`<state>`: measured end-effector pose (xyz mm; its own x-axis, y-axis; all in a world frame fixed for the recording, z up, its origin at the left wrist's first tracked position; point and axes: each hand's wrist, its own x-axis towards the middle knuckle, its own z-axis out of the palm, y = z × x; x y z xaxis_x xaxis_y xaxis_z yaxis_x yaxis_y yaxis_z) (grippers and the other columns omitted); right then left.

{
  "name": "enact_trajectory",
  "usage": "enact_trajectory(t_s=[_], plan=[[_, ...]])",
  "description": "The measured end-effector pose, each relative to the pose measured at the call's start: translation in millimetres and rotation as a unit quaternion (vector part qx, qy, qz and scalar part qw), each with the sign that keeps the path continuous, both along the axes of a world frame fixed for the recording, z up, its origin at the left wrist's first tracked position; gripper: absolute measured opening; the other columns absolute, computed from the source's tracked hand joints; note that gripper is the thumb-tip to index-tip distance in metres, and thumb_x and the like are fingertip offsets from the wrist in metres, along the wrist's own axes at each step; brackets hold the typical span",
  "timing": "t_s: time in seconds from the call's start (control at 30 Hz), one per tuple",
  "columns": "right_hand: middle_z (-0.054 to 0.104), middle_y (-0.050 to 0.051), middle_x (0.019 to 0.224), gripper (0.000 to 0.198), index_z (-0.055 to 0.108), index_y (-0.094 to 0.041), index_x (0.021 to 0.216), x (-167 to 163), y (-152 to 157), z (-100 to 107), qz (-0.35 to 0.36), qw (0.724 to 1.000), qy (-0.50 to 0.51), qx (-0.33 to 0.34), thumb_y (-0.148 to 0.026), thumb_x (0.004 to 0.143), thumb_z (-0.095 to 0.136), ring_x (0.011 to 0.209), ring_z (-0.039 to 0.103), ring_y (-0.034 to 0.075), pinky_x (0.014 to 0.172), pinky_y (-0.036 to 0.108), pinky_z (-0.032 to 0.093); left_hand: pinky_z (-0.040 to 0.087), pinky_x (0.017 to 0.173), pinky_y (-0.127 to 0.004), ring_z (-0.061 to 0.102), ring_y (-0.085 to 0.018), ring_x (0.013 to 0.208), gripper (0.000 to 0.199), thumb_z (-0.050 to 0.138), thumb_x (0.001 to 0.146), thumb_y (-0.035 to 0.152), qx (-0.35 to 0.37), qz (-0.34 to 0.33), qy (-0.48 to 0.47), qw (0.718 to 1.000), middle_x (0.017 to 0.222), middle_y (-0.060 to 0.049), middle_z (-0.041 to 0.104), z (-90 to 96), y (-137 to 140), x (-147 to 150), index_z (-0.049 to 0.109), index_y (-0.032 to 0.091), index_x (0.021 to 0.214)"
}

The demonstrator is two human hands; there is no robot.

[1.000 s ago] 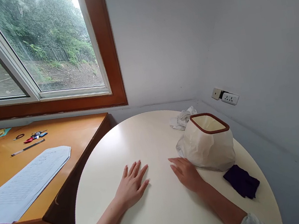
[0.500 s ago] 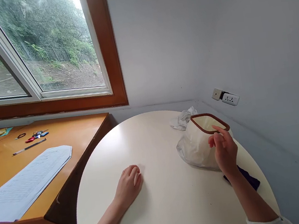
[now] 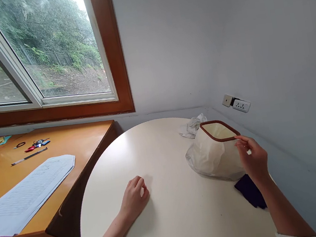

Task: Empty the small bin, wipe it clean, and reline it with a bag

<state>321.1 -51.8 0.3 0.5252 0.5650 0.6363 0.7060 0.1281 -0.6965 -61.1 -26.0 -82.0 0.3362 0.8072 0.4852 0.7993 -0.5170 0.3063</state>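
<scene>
My left hand (image 3: 135,195) rests on the round cream table (image 3: 173,219), fingers curled in and thumb against the index finger, with nothing visible in it. At the table's right side stands a pale bin-like container with a brown rim (image 3: 223,139); thin whitish plastic (image 3: 211,158) wraps its outside and bunches at its base. My right hand (image 3: 254,155) is at the rim's near right corner, thumb and index finger bent together there. Whether they pinch the rim or something thin is too small to tell. Below that hand lies a dark purple cloth (image 3: 250,191), partly behind my wrist.
Crumpled clear plastic (image 3: 193,126) lies behind the container. On the left, a wooden desk (image 3: 89,138) bears papers (image 3: 35,192), a pen (image 3: 29,156) and keys (image 3: 39,143). A wall socket (image 3: 241,105) is close to the table's right edge.
My right hand has moved right and toward me, from above the rim's near side to its right corner. More of the purple cloth shows. My left hand stays in place.
</scene>
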Motion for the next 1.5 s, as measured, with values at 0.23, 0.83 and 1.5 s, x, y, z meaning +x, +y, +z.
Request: enact_trajectory(t_s=[0.23,0.83,1.5], plan=[[0.059,0.007,0.101,0.029,0.06,-0.021,0.101,9.1,5.0,-2.3,0.004,0.99,-0.14,-0.023,-0.03,0.079,0.043,0.098,0.051,0.022,0.082,0.038,0.04,0.042,0.061,-0.027,0.047,-0.016,0.066,0.011,0.038,0.076,0.011,-0.015,0.001,-0.002,1.0,0.073,-0.002,0.051,-1.4,-0.7,-1.8,0.043,0.021,0.073],[0.048,0.009,0.125,0.035,0.057,-0.024,0.103,24.2,23.5,-11.6,0.075,0.958,-0.239,-0.141,-0.044,0.085,0.035,0.116,0.044,0.028,0.094,0.053,0.028,0.042,0.062,-0.028,0.049,-0.016,0.065,0.013,0.037,0.074,0.011,-0.011,0.004,-0.004,1.0,0.072,-0.002,0.051,3.4,-1.6,-0.1,0.043,0.021,0.069],[0.045,0.009,0.127,0.028,0.056,-0.024,0.096,9.4,23.5,-11.7,0.145,0.957,-0.227,-0.109,-0.043,0.086,0.038,0.121,0.039,0.025,0.097,0.048,0.034,0.042,0.063,-0.029,0.049,-0.016,0.068,0.011,0.037,0.078,0.013,-0.013,-0.004,-0.002,1.0,0.077,-0.003,0.052,2.6,-1.0,-0.6,0.041,0.022,0.071]])
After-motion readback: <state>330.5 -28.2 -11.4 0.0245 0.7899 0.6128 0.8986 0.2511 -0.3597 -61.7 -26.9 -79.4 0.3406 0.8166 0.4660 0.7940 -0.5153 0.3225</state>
